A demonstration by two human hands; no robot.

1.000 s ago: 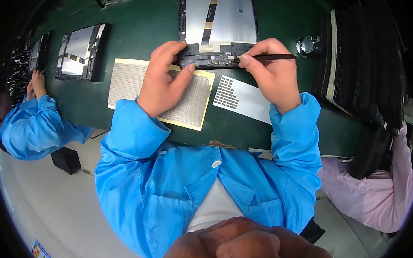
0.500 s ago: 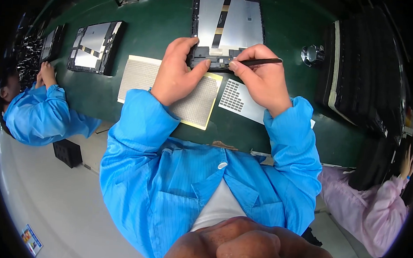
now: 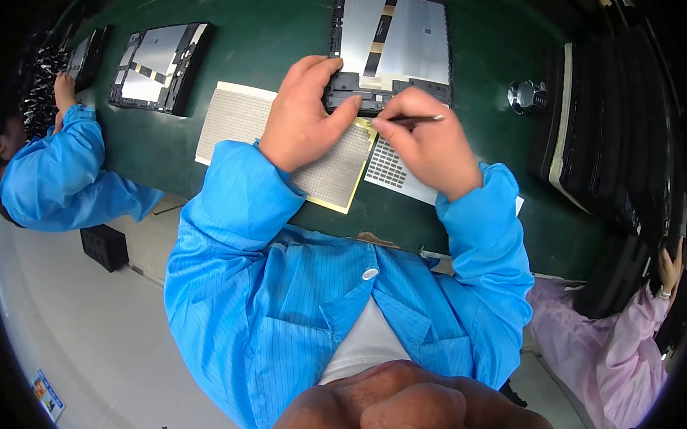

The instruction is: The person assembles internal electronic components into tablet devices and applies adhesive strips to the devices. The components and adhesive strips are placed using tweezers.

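My right hand [image 3: 431, 142] is closed around dark tweezers [image 3: 423, 120]. Their tip end, largely hidden by my fingers, is by the upper right corner of a yellow-edged sheet [image 3: 334, 172] of tiny grey pieces. My left hand [image 3: 305, 117] rests at the near left corner of a black-framed display panel [image 3: 413, 49], fingers on its left edge and thumb, spread apart, by its near edge. The panel has a silvery back and a dark ribbon strip. Below my right hand lies a white sheet [image 3: 417, 185] with rows of small black rectangles.
Another framed panel [image 3: 154, 64] lies on the green table [image 3: 244, 38] at left, near a co-worker in a blue sleeve [image 3: 54, 160]. At right are a round shiny metal object [image 3: 523, 96], a stack of black slabs [image 3: 604, 126] and a person's pink sleeve [image 3: 628, 357].
My right hand has drawn the tweezers back from the panel's near edge to the yellow-edged sheet's corner. My left hand stays by the panel. The co-worker at left has raised a hand.
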